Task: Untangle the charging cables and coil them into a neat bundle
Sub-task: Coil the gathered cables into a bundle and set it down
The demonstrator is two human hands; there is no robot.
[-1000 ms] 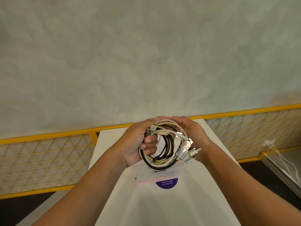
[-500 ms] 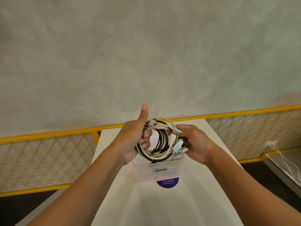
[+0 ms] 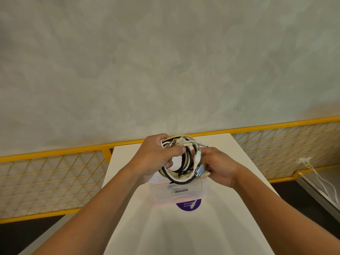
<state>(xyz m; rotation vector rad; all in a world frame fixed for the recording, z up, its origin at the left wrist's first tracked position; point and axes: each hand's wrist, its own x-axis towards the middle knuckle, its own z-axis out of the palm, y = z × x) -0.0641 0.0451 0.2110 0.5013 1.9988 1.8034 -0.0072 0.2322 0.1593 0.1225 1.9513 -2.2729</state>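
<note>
The left hand (image 3: 156, 158) grips the coiled charging cables (image 3: 176, 179) above a clear box (image 3: 184, 195) on the surface (image 3: 165, 232); the right hand (image 3: 219, 167) pinches the plug ends (image 3: 199, 171). Coiling looks nearly done, with loose ends left to tuck.

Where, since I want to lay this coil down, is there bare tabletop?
Bare: the white table nearer than the purple sticker, and the far strip beside the yellow rail. Crowded: the middle, where the clear box sits under the held cable coil.

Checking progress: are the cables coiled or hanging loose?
Coiled: the cables form one round bundle of loops, gripped between the left hand and right hand.
</note>
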